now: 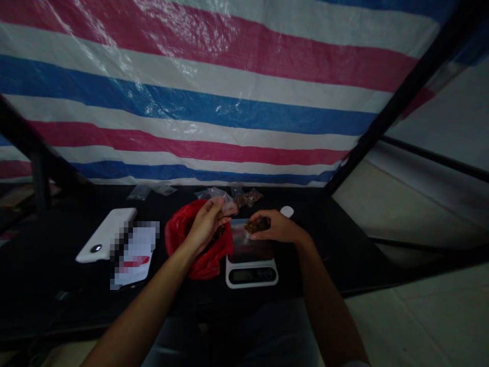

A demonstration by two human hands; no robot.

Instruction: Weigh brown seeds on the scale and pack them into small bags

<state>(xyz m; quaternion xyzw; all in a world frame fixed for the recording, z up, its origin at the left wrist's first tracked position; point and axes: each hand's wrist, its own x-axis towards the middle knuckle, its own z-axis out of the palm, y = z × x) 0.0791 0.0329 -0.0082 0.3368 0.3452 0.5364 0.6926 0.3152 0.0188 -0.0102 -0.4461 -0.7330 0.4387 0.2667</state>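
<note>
My left hand (206, 224) is closed on a small clear plastic bag (220, 194), above the right side of an open red plastic bag (176, 232). Dark brown bits lie inside the red bag, partly hidden by my hand and wrist. My right hand (280, 227) grips a small cup (250, 228) filled with yellow-brown bits, fingers round its sides. The cup is over the metal plate of a white kitchen scale (252, 278); I cannot tell whether it touches the plate. The scale's display is too dark to read.
Behind my hands lie a clear bag of brown bits (250, 198) and several flat clear bags (153, 190). A white round piece (286, 211) sits beyond my right hand. At left are a white device (105, 234) and a phone (135, 255). Striped sheeting (214, 102) hangs behind the black table (332, 239).
</note>
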